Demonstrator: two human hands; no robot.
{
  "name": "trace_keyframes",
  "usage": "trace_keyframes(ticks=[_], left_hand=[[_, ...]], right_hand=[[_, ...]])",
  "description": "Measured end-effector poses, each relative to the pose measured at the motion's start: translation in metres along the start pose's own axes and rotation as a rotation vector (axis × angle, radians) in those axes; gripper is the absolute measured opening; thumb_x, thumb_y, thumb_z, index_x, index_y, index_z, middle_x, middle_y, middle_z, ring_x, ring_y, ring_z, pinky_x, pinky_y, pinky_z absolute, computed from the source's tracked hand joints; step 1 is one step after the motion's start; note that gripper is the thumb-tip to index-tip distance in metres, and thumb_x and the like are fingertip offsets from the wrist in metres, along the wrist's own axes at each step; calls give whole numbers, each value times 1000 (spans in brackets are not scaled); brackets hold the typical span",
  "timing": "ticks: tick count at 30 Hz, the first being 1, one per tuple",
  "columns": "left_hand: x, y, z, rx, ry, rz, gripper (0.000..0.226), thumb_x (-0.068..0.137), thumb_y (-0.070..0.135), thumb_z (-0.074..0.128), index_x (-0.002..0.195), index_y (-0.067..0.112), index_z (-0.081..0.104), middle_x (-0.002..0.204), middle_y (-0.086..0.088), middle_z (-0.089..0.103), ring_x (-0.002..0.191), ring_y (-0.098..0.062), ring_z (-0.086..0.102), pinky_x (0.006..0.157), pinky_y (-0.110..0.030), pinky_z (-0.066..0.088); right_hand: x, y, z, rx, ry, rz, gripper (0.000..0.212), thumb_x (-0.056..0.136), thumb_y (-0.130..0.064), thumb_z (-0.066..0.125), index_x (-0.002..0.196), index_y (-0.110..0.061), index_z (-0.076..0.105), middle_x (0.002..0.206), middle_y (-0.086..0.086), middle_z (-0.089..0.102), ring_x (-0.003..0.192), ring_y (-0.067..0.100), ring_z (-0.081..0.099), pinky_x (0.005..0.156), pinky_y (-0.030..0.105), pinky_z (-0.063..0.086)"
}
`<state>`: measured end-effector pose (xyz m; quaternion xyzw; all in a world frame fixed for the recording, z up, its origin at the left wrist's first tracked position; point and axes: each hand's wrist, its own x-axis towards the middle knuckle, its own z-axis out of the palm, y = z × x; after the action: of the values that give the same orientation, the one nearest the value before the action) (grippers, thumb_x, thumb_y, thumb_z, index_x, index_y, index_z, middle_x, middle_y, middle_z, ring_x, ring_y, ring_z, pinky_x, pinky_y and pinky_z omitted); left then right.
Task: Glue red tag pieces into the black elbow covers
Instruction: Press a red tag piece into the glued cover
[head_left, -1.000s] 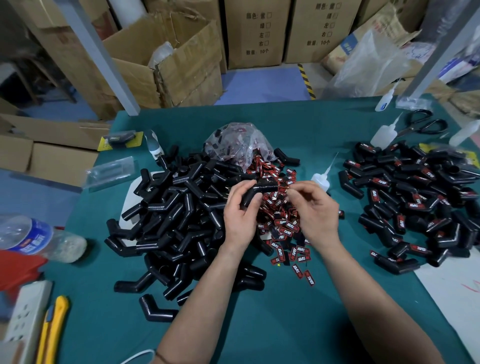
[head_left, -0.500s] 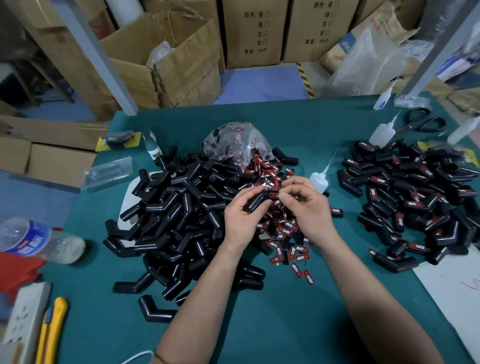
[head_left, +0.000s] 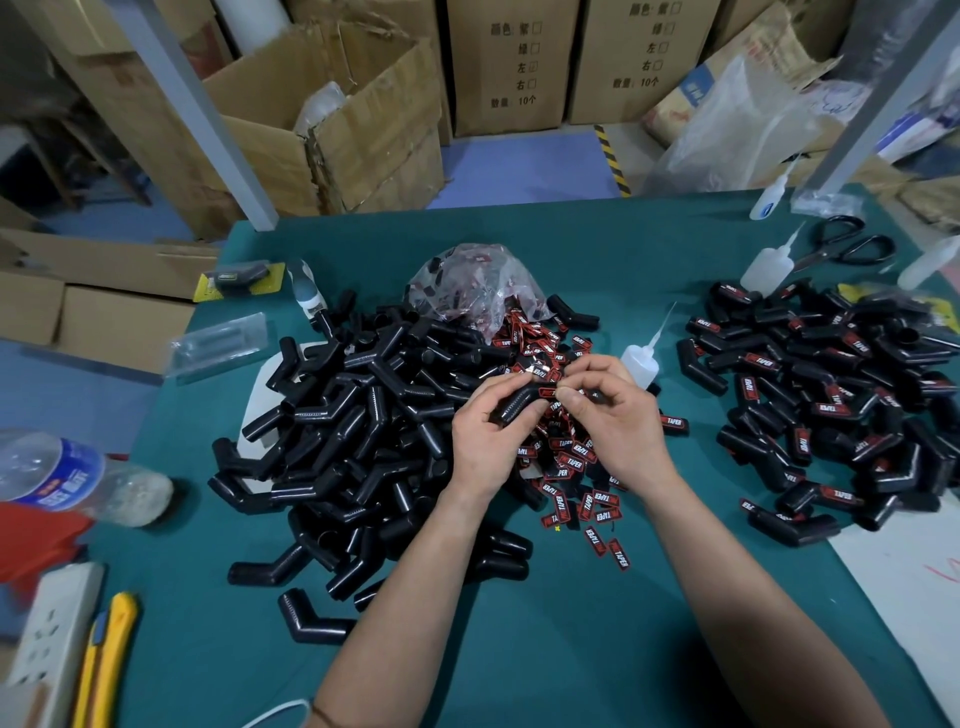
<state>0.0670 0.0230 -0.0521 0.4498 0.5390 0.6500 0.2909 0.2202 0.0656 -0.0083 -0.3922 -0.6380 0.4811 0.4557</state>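
2 hands meet over the loose red tags (head_left: 574, 460) on the tabletop (head_left: 545, 649).
The left hand (head_left: 485, 444) has its fingers wrapped round 1 black elbow cover (head_left: 519, 404) (held above the tags). The cover's ribbed leg slants from lower left up to the bend, and its other leg points right. The right hand (head_left: 621, 421) pinches a red tag (head_left: 548, 392) at that right end.
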Motion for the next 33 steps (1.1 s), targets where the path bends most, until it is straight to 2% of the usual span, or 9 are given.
trace_keyframes(ticks=[6,10,16,22,24,27,31,33], left_hand=[[-1,0,-1,-2,-6,7,38,83,8,82,113,30,74,114,19,73,112,-1,68,99,-15,48],[-1,0,0,5,-11,9,34,83,6,82,114,20,74,114,11,72,112,0,67,100,-15,48],[-2,7,0,-19,-9,-9,29,85,24,80,112,33,73,114,21,72,113,-4,68,100,-17,49],[-2,10,0,-13,-11,-27,26,85,28,78,110,33,73,114,23,72,113,-7,68,100,-19,49],[-2,10,0,-22,-9,-44,26,85,26,79,109,33,73,113,20,72,113,-9,68,100,-21,50],[-1,8,-1,-61,-7,-79,29,85,11,80,107,28,75,113,10,74,113,-13,69,100,-26,52],[0,8,-3,-129,13,-115,31,87,3,80,106,27,77,116,-2,75,112,-16,71,97,-23,53],[1,9,-4,-146,30,-121,32,87,6,79,105,33,77,116,-1,76,113,-17,71,97,-24,53]], right_hand=[[0,3,1,-4,2,-18,21,90,-7,74,87,-29,73,108,-6,62,105,4,60,82,13,48],[1,5,1,-7,4,-33,28,91,-10,74,86,-37,73,107,-13,62,105,5,60,81,12,48],[0,5,1,-12,3,-43,10,89,-31,72,88,-41,73,108,-14,62,106,6,61,81,12,49],[0,8,2,-17,-2,-42,8,89,-34,72,89,-42,72,108,-16,61,106,7,61,80,13,49],[1,10,1,-16,-2,-39,13,89,-29,73,90,-42,73,109,-15,61,107,7,61,80,14,50],[1,10,2,3,4,-37,23,91,-19,74,95,-41,74,112,-10,62,109,10,62,82,16,52],[3,1,3,144,93,72,18,94,-40,63,110,-40,71,116,-5,70,108,11,67,85,22,54],[4,1,1,198,89,139,22,99,-38,55,115,-31,69,112,-3,73,102,11,69,80,26,57]])
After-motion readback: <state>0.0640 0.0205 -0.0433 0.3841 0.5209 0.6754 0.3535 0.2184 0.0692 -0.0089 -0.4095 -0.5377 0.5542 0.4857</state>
